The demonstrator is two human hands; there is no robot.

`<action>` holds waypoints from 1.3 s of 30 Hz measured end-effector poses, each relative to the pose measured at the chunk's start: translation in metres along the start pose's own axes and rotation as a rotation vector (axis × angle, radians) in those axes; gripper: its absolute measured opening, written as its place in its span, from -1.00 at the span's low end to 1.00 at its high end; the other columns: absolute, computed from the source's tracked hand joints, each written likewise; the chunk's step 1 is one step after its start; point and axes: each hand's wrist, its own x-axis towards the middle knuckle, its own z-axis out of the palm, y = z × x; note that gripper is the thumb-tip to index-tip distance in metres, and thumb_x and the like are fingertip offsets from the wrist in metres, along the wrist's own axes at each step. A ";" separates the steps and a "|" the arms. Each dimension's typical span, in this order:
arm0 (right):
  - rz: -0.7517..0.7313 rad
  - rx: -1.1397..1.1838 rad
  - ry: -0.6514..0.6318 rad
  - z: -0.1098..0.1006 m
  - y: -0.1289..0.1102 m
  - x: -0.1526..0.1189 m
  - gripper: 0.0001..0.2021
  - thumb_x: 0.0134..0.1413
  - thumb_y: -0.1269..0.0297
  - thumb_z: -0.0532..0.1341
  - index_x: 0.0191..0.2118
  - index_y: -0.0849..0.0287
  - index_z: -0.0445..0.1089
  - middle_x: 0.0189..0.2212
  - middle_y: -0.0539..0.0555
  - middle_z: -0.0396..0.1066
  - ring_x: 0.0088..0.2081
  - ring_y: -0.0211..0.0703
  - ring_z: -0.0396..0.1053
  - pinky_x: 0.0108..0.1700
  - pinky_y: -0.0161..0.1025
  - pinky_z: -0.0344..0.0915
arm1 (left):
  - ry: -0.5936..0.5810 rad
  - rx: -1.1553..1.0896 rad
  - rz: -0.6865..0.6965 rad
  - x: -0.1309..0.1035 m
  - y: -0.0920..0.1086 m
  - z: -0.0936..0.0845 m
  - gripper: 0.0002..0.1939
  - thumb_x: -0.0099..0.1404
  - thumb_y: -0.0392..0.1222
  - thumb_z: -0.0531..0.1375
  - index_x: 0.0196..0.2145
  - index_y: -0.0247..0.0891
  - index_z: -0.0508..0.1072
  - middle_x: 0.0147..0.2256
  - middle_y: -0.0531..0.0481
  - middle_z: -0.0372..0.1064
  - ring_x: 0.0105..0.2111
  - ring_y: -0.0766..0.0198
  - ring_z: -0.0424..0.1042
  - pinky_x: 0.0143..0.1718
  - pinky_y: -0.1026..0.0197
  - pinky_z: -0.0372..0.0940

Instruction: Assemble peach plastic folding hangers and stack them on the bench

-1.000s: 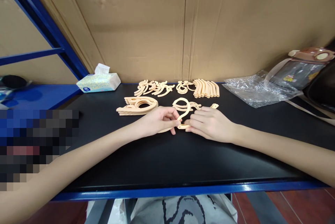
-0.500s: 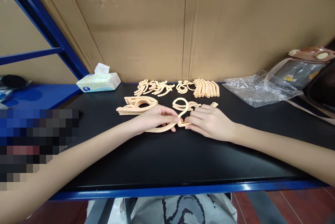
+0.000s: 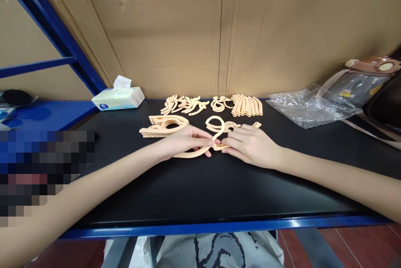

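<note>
Sitting toward the left of the frame, a tissue pack (image 3: 118, 98) is at the back of the black surface (image 3: 200, 197). Next, left of centre, comes a neat pile of pale pieces (image 3: 164, 128), layered flat; these look like the ones already put together. Above and slightly right of it, loose curved parts (image 3: 184, 105) lie in a jumble, apparently unused so far. Near the centre, the left hand (image 3: 194, 139) pinches a hooked piece (image 3: 222, 128) between thumb and fingers, the loop showing above its grip and a curved bar (image 3: 191, 155) emerging below. Just to the right, the right hand (image 3: 250, 146) is closed over a pale strip (image 3: 221, 148) whose left end comes up to the hooked piece (whether they are joined there, I cannot tell). So this piece seems partway through. Farther back, right of centre, small hooks (image 3: 219, 104) and a tidy row of tubes (image 3: 247, 105) appear to be left over for later pieces. At far right are a clear plastic bag (image 3: 308, 107) and a bottle (image 3: 357, 82).
</note>
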 end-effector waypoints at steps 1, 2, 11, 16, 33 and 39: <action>-0.001 -0.003 -0.002 0.000 0.000 0.000 -0.71 0.29 0.23 0.04 -0.33 0.25 0.42 -0.47 0.05 0.41 -0.40 -0.20 0.31 -0.30 -0.25 0.12 | -0.001 -0.005 0.001 0.000 0.000 0.000 -0.72 0.23 -0.04 0.23 -0.19 -0.26 0.56 -0.45 -0.02 0.52 -0.36 0.29 0.42 -0.34 0.34 0.17; 0.000 -0.005 -0.005 0.000 0.000 0.001 -0.71 0.29 0.23 0.04 -0.33 0.25 0.42 -0.47 0.05 0.41 -0.40 -0.20 0.31 -0.30 -0.25 0.12 | -0.002 -0.008 0.001 0.000 0.000 0.000 -0.72 0.24 -0.04 0.23 -0.19 -0.26 0.56 -0.45 -0.01 0.52 -0.36 0.29 0.42 -0.35 0.35 0.17; 0.021 -0.010 -0.036 0.001 0.001 -0.001 -0.70 0.29 0.21 0.02 -0.32 0.24 0.42 -0.45 0.06 0.41 -0.39 -0.19 0.31 -0.28 -0.25 0.12 | -0.013 -0.042 0.013 0.000 -0.001 0.000 -0.73 0.24 -0.07 0.23 -0.16 -0.23 0.55 -0.44 0.00 0.51 -0.30 0.26 0.47 -0.28 0.32 0.22; 0.026 0.014 -0.027 0.001 0.001 -0.001 -0.71 0.29 0.21 0.03 -0.34 0.23 0.41 -0.45 0.05 0.41 -0.38 -0.19 0.31 -0.27 -0.25 0.12 | -0.009 -0.046 0.025 0.001 -0.003 0.000 -0.71 0.23 -0.08 0.24 -0.12 -0.21 0.52 -0.42 0.03 0.51 -0.30 0.27 0.48 -0.25 0.31 0.22; -0.044 -0.022 0.066 -0.002 0.000 0.001 -0.71 0.30 0.25 0.03 -0.36 0.25 0.41 -0.49 0.02 0.38 -0.40 -0.22 0.25 -0.30 -0.26 0.06 | -0.063 -0.091 0.049 0.002 0.000 0.004 -0.85 0.20 -0.15 0.25 -0.33 -0.30 0.46 -0.37 0.09 0.43 -0.37 0.36 0.44 -0.22 0.30 0.22; -0.058 -0.041 0.074 -0.001 0.000 0.001 -0.73 0.29 0.26 0.04 -0.34 0.24 0.41 -0.49 0.00 0.39 -0.38 -0.22 0.26 -0.25 -0.25 0.08 | -0.091 -0.096 0.036 0.001 0.001 0.004 -0.81 0.18 -0.13 0.27 -0.32 -0.31 0.44 -0.32 0.07 0.44 -0.35 0.34 0.43 -0.18 0.26 0.21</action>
